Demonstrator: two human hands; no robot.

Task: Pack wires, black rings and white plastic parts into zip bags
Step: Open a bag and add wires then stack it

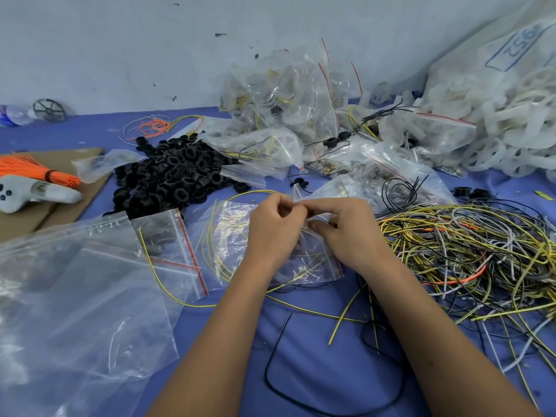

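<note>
My left hand [272,227] and my right hand [346,227] meet over the middle of the blue table, both pinching the top edge of a small clear zip bag [310,260] with a red strip. Yellow wire shows inside the bag. A heap of black rings [168,176] lies behind my left hand. To the right sprawls a tangle of yellow, black and grey wires [469,251]. White plastic parts fill a big sack [496,121] at the far right. Empty zip bags [168,248] lie at the left.
Filled zip bags [285,109] are piled against the wall at the back. A large clear plastic bag [75,311] covers the near left. An orange wire bundle [36,170] and a grey controller [33,194] rest on cardboard at the left. A loose black wire [270,356] curls between my forearms.
</note>
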